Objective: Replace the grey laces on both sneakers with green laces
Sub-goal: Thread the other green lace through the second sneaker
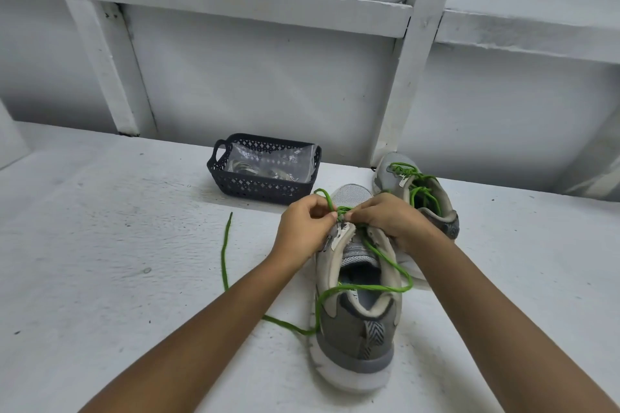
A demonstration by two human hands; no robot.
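Thumb and fingers of the left grip (303, 228) are pinching the green lace (385, 256) low on the eyelet rows of the near sneaker (355, 329). The right grip (392, 218), fingers curled, is pinching the same lace just beside it, and the two are almost touching over the tongue. This sneaker is standing upright on the white tabletop (100, 245), heel toward the camera. One slack length of lace is looping across the open collar, dropping over the shoe's left side and trailing away along the tabletop under the left forearm. A second sneaker (385, 174) is sitting just behind and to the right, carrying green lacing (419, 191) through its eyelets. A dark perforated basket (261, 189) is resting near the wall (268, 77), holding a clear plastic bag (271, 161) whose contents are too indistinct to name.
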